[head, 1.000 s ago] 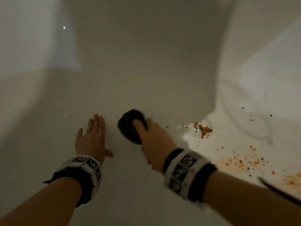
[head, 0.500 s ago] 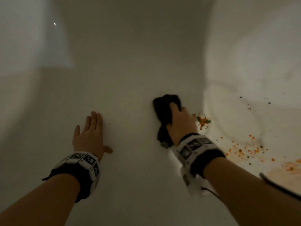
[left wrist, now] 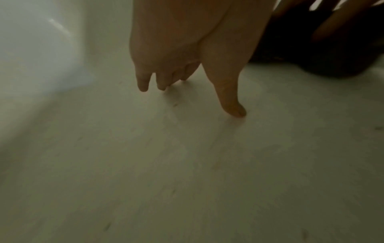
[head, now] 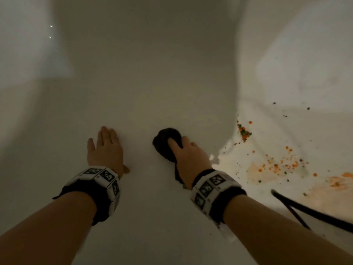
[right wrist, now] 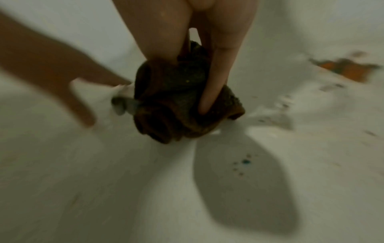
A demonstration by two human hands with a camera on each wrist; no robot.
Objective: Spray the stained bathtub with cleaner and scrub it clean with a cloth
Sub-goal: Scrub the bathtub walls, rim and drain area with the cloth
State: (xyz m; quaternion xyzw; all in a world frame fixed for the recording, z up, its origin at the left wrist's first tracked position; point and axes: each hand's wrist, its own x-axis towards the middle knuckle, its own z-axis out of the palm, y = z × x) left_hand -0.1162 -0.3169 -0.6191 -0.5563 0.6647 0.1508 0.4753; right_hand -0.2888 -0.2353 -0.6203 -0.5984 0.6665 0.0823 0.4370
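My right hand (head: 183,150) grips a bunched dark cloth (head: 166,141) and presses it on the white bathtub floor (head: 152,217). The right wrist view shows the fingers (right wrist: 212,92) dug into the cloth (right wrist: 178,105). My left hand (head: 105,148) lies flat on the tub floor to the left, with fingers straight; its thumb (left wrist: 230,98) touches the surface. Orange and green stain specks (head: 243,131) lie right of the cloth, with more orange smears (head: 277,167) farther right.
The tub's curved walls rise at the left (head: 28,54) and at the right (head: 296,54). A black cable (head: 309,213) runs across the lower right over the stained part.
My right hand has swept the cloth left and toward me, away from the stain specks, after having moved right half a second before. My left hand has stayed put.
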